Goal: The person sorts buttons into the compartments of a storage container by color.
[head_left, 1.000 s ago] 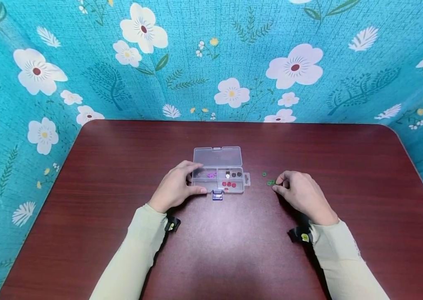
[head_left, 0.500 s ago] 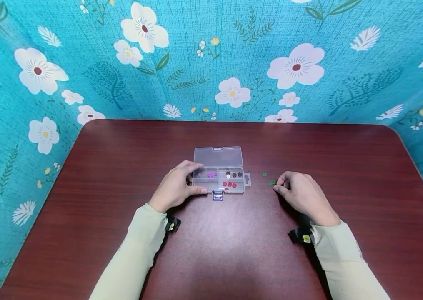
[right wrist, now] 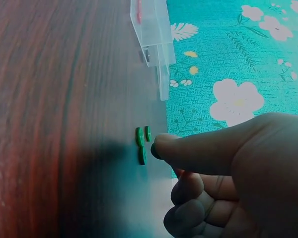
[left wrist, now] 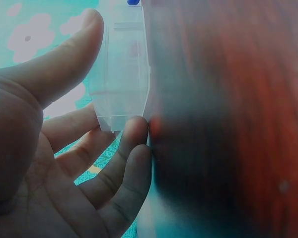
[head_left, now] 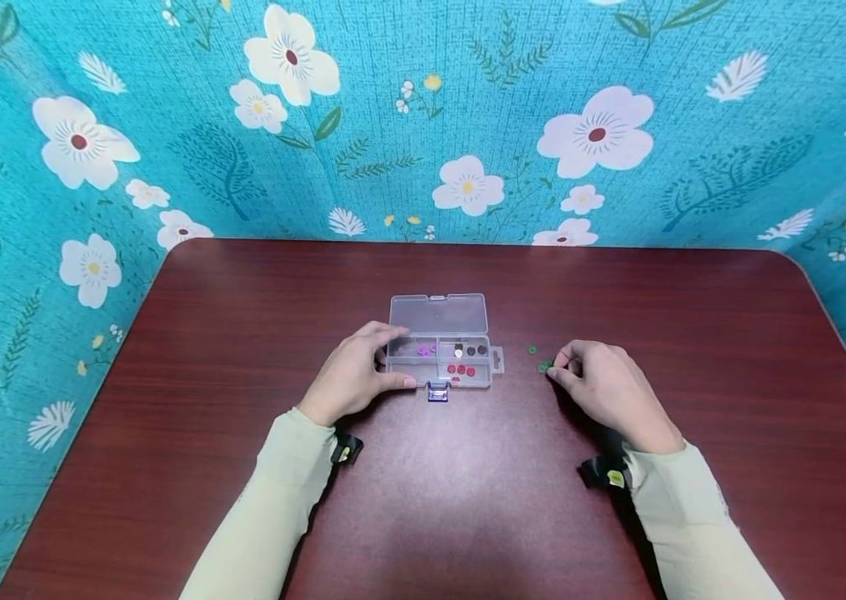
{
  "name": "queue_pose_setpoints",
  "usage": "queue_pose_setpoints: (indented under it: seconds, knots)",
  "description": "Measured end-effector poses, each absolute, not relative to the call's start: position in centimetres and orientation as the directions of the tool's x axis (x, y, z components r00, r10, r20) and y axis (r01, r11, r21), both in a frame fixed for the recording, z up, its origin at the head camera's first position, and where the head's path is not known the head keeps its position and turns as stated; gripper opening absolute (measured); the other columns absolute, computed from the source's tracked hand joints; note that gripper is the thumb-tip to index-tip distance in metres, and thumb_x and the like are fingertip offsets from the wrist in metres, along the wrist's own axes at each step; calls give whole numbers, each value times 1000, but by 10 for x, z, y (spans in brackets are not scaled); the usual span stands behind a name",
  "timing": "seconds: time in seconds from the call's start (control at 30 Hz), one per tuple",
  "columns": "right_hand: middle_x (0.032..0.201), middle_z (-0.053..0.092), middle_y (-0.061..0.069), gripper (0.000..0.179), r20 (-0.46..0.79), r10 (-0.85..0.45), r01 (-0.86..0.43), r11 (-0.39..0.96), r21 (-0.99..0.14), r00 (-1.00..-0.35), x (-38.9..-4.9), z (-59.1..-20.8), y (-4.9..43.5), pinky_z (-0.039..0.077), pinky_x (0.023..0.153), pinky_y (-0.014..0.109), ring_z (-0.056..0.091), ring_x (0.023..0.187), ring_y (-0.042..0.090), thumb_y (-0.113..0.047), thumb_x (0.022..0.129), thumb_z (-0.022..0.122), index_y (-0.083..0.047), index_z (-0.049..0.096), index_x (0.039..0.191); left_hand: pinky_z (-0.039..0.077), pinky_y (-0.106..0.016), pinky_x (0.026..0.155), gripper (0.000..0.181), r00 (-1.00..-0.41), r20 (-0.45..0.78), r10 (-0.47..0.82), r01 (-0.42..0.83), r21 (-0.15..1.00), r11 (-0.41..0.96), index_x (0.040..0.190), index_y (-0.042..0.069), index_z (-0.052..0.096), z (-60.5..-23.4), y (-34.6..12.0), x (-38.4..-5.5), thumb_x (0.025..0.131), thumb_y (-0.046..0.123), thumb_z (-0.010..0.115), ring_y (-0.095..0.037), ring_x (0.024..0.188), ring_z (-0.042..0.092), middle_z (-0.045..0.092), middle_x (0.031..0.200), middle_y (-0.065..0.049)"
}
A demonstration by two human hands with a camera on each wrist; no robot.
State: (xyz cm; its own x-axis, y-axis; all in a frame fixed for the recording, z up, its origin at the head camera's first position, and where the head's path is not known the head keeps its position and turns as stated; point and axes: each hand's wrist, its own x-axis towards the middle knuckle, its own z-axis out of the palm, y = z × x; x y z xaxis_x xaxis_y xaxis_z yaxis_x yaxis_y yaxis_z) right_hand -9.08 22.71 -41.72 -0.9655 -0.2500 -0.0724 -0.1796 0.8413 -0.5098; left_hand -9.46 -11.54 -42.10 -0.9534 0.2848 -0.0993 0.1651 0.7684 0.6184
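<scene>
My left hand (head_left: 351,372) grips the left end of a clear plastic box (head_left: 463,382), its thumb at the front and fingers at the back. The box lies on the table with its lid (head_left: 438,314) raised. Inside, purple buttons (head_left: 426,351) are in the back left compartment, black buttons (head_left: 477,351) and a white one (head_left: 458,353) back right, red buttons (head_left: 461,369) front right. To the box's right, my right hand (head_left: 610,387) pinches a dark green button (right wrist: 155,151), partly hidden by the thumb. More green buttons (right wrist: 140,135) lie just beside its fingertips.
A blue latch (head_left: 438,392) sticks out from the box's front, and a hanging tab (head_left: 498,360) from its right end. The brown wooden table (head_left: 280,275) ends at a blue flowered cloth (head_left: 385,125) behind and at the sides.
My right fingertips have shifted very slightly left, closer to the green buttons. The left hand and the box stay as they were.
</scene>
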Motion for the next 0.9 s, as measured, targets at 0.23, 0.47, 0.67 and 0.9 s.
queue_pose_setpoints:
  seconds: [0.23, 0.47, 0.67, 0.9]
  knots:
    - [65, 52, -5, 12, -32, -250, -201, 842, -501, -968, -92, -413, 223, 36, 54, 32, 44, 57, 14, -14, 89, 74, -15, 66, 81, 45, -34, 75, 68, -954, -92, 285, 170, 618, 768, 139, 15, 61, -420, -115, -95, 80, 34, 87, -15, 85, 54, 59, 126, 0]
    - [66, 52, -5, 11, -6, -261, -223, 839, -496, -965, -96, -411, 216, 37, 55, 32, 46, 58, 14, -13, 89, 73, -16, 66, 80, 45, -35, 79, 68, -955, -96, 282, 166, 614, 772, 140, 16, 61, -421, -117, -93, 80, 34, 87, -17, 89, 54, 59, 128, -1]
    - [68, 53, -4, 9, 2, -256, -223, 837, -499, -967, -95, -407, 209, 38, 56, 33, 47, 60, 15, -14, 89, 73, -14, 67, 82, 45, -34, 78, 68, -954, -95, 285, 170, 612, 772, 140, 16, 60, -422, -117, -93, 80, 35, 87, -16, 88, 54, 59, 128, -1]
    - [69, 52, -3, 10, 14, -260, -233, 839, -491, -966, -96, -404, 197, 38, 55, 33, 48, 61, 16, -14, 89, 72, -15, 65, 82, 45, -33, 76, 69, -952, -98, 289, 171, 613, 771, 140, 16, 60, -423, -116, -95, 80, 35, 87, -16, 88, 53, 59, 127, -1]
